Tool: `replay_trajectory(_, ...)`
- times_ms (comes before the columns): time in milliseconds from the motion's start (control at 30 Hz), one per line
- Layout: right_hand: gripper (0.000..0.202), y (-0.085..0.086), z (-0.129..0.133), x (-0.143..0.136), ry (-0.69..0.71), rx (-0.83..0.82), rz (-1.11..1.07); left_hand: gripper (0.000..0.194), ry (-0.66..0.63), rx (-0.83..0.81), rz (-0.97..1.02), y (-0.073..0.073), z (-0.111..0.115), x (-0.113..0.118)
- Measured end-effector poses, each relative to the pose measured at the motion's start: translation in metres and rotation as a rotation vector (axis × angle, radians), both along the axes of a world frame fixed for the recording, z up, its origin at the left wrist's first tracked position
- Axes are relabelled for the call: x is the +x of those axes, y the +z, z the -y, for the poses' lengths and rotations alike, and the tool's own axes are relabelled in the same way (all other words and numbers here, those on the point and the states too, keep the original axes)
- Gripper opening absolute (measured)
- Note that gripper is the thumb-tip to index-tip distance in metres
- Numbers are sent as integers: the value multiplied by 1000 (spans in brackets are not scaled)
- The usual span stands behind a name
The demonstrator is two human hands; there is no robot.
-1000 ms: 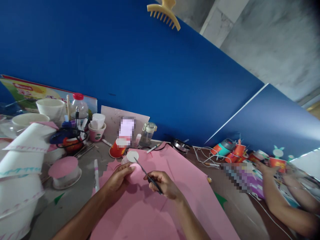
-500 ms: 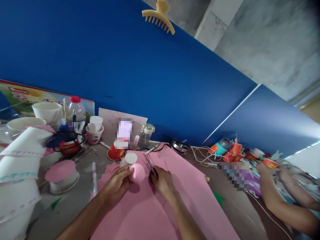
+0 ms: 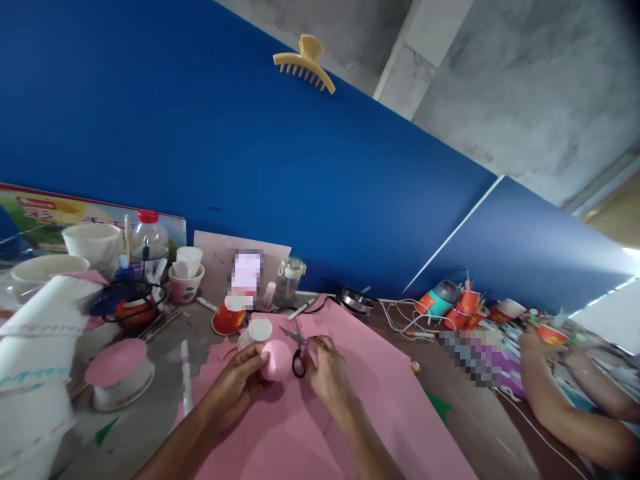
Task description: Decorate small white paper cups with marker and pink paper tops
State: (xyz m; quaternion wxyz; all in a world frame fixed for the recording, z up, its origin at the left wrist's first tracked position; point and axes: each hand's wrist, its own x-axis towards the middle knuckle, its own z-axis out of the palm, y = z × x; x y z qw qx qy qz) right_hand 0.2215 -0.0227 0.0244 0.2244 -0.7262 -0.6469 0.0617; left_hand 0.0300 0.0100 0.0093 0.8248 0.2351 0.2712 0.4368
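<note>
My left hand pinches the edge of a round pink paper piece above a large pink sheet. Just right of the disc, my right hand has its fingers on the black handles of a pair of scissors, whose blades are spread and point away from me. A small white paper cup stands beyond my left hand, and a white marker lies at the sheet's far edge.
On the left are stacked white cups, a pink-topped container and a capped bottle. A phone leans at the back beside a glass jar. At right, another person's arms are near a red cup.
The scissors' blades have spread apart, and one handle loop now shows beside my right hand. The pink disc is tilted differently in my left hand. The whole view has shifted slightly.
</note>
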Motion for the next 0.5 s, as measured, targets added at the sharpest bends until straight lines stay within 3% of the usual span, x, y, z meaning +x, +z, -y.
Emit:
replay_trajectory(100,27,2,-1,0,41,49,-108,27,18,3,13,3,0,0)
replay_trajectory(167,27,4,0,-1,145,79,-233,27,22,10,12,3,-1,-1)
replay_trajectory(233,35,7,4,-3,298,99,-400,26,34,8,2,4,-1,-2)
replay_trajectory(300,56,9,8,-7,443,105,-532,27,47,12,3,5,0,-2)
replay_trajectory(400,91,7,12,-16,544,160,-480,23,20,49,28,7,4,0)
replay_trajectory(500,89,-1,11,-24,545,241,-317,21,-39,72,41,6,6,3)
